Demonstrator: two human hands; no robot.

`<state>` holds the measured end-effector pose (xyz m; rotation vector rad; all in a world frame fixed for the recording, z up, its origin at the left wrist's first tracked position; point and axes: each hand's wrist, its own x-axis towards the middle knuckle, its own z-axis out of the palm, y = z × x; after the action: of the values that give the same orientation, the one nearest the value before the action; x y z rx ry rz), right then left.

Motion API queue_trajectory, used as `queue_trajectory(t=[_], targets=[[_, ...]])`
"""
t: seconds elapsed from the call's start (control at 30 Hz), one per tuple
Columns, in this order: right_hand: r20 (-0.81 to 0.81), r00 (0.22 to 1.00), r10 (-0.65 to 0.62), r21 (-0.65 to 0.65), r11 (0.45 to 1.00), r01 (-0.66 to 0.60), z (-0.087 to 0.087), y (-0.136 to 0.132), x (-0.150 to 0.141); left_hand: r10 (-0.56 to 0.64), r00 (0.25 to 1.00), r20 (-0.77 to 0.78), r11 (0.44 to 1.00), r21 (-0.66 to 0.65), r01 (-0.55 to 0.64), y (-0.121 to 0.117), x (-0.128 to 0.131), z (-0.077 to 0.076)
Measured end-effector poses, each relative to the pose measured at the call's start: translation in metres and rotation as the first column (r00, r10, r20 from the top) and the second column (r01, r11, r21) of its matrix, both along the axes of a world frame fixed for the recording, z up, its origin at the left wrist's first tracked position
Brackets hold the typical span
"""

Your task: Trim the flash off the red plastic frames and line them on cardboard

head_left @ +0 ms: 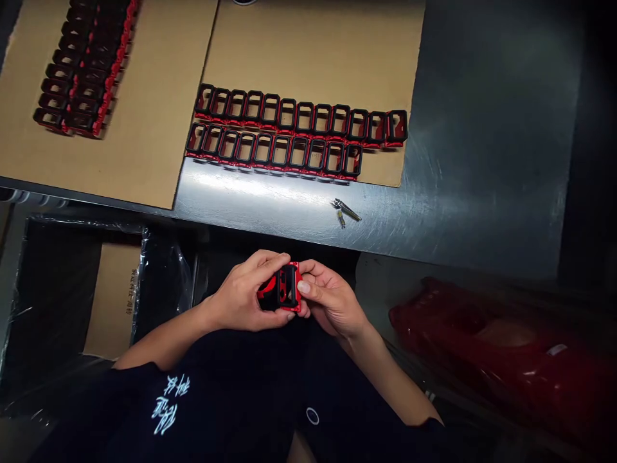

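Close in front of my body, below the table's near edge, both hands hold one red and black rectangular frame part [295,289]. My left hand [250,292] wraps round its left side, thumb and fingers closed on the top and bottom. From the right, my right hand [332,296] pinches its red edge, the thumb lying on the near face. Similar frame parts [280,151] stand in two rows on the cardboard sheet [308,51] beyond my hands. Fingers hide some of the held part.
More red and black frames [87,83] stand in rows on another cardboard sheet [139,116] at left. Small metal tools [348,209] lie on the metal table [270,206]. Below it are a plastic-lined box [116,289] at left and red plastic-wrapped goods [482,347] at right.
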<state>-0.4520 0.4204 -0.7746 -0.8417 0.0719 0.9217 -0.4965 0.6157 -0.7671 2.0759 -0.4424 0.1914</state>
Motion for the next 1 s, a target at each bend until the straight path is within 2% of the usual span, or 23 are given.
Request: queue_trajectory(t=[0.23,0.47,0.6,0.67,0.7,0.73,0.77,0.83,0.87,0.9,0.93,1.0], targets=[[0.042,0.999,0.009,-0.078,0.997,-0.006,-0.001,0.000,0.001,-0.027,0.997,-0.073,1.000,-0.018,0.025,0.001,-0.001,-0.001],[0.093,0.995,0.040,-0.167,0.986,-0.023,0.002,-0.001,0.004,-0.027,0.999,-0.024,1.000,-0.015,0.026,0.003,-0.001,-0.004],[0.123,0.992,0.015,-0.219,0.976,0.012,-0.001,-0.005,0.000,-0.024,1.000,-0.003,1.000,-0.017,0.024,0.004,-0.001,-0.004],[0.215,0.976,0.010,-0.272,0.961,0.050,-0.001,-0.009,0.000,-0.019,1.000,0.000,1.000,-0.023,0.019,0.004,-0.001,-0.005],[0.317,0.948,-0.006,-0.328,0.937,0.116,0.000,-0.012,0.002,-0.018,1.000,-0.002,1.000,-0.024,0.018,0.004,-0.001,-0.005],[0.462,0.886,-0.027,-0.398,0.887,0.234,0.000,-0.016,0.006,-0.020,1.000,-0.006,1.000,-0.023,0.020,0.005,0.000,-0.005],[0.635,0.772,-0.030,-0.449,0.799,0.400,0.001,-0.021,0.012,-0.024,1.000,-0.010,0.999,-0.022,0.024,0.005,0.000,-0.005],[0.887,0.452,0.096,-0.427,0.542,0.724,0.001,-0.031,0.029,-0.029,1.000,-0.008,0.999,-0.028,0.028,0.005,0.000,-0.005],[0.924,0.320,0.210,-0.382,0.429,0.819,0.000,-0.035,0.039,-0.024,1.000,-0.005,0.999,-0.036,0.023,0.005,0.001,-0.004],[0.913,0.240,0.330,-0.356,0.355,0.864,-0.001,-0.040,0.050,-0.014,1.000,-0.006,0.999,-0.046,0.013,0.004,0.001,-0.004],[0.876,0.209,0.434,-0.364,0.313,0.877,-0.004,-0.043,0.060,-0.002,1.000,-0.006,0.998,-0.056,0.002,0.004,0.001,-0.003],[0.795,0.224,0.564,-0.430,0.264,0.863,-0.009,-0.047,0.075,0.013,1.000,-0.010,0.997,-0.074,-0.014,0.003,0.001,-0.002]])
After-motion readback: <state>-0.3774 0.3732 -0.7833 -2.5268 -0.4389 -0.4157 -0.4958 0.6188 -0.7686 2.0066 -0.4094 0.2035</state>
